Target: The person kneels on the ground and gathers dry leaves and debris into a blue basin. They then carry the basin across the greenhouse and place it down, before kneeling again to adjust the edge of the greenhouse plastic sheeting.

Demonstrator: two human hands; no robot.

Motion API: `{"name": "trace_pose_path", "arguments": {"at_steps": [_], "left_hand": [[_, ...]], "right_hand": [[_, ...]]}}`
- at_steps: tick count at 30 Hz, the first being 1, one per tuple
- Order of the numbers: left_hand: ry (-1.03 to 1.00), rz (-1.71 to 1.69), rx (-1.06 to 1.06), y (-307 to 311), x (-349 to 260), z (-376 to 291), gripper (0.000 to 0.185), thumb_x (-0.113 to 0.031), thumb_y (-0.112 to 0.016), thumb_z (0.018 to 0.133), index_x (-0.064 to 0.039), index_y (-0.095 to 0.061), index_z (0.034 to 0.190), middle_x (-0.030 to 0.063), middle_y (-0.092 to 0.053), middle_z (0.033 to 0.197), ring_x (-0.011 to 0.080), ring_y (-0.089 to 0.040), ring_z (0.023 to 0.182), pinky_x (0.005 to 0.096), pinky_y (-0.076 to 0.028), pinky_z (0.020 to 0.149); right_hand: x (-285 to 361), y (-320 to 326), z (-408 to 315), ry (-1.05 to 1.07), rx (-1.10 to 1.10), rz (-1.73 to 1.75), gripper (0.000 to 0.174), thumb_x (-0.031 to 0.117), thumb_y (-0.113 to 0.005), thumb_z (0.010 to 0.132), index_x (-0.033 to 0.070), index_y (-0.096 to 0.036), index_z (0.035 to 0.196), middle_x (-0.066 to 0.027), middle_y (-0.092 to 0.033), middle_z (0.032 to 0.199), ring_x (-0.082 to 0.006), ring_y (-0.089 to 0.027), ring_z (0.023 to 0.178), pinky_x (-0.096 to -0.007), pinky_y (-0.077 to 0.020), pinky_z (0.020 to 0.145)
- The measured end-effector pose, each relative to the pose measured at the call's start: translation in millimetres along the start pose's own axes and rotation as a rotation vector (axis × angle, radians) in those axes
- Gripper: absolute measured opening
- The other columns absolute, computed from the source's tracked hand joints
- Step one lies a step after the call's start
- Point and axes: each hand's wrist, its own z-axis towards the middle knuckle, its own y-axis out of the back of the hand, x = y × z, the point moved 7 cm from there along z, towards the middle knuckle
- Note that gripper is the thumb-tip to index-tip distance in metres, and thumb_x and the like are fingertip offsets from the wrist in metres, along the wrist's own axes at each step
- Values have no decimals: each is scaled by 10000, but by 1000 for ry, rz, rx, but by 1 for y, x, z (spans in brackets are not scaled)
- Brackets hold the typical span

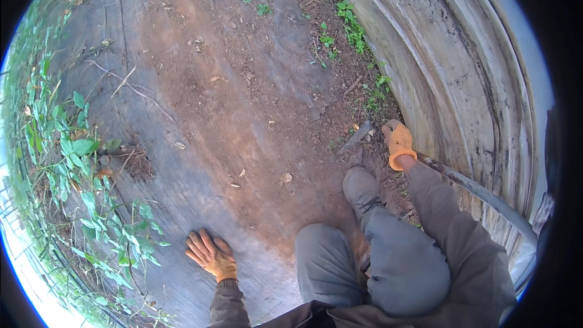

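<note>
My left hand point(211, 254), in an orange work glove, rests on the dark ground sheet point(191, 200) with its fingers spread and holds nothing. My right hand point(397, 139), in a matching glove, is low beside the foot of the pale, weathered plastic sheeting point(455, 54). Its fingers are curled; whether they hold anything is hidden. A flat grey piece point(356, 137) lies on the soil just left of that hand. Behind the right wrist, a long, weathered pole point(483, 196) runs down to the right along the sheeting. My grey shoe point(360, 185) stands close by.
Leafy vines point(84, 159) spread over the left side of the ground sheet, with a wire fence beyond. Reddish soil point(218, 114) and dry leaves cover the middle. Thin dry twigs point(132, 86) lie at the upper left. Small green weeds point(350, 27) grow along the sheeting's foot.
</note>
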Motion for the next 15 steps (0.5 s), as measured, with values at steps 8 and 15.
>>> {"name": "trace_pose_path", "arguments": {"at_steps": [8, 15], "left_hand": [[5, 26, 14, -4, 0, 0, 547, -310, -535, 1077, -41, -577, 1551, 244, -523, 1652, 494, -458, 1541, 675, -304, 1282], [12, 25, 19, 1, -3, 2, 530, -302, -539, 1072, -32, -602, 1524, 247, -543, 1627, 492, -471, 1528, 674, -300, 1287]], "right_hand": [[99, 12, 48, 461, -355, 158, 319, 300, -751, 996, 95, -794, 1237, -194, -758, 1329, -397, -718, 1212, -474, -555, 1055], [58, 5, 16, 732, -249, -10, 130, 59, -677, 870, 105, -769, 951, -130, -754, 1092, -412, -702, 1072, -524, -556, 956]]}}
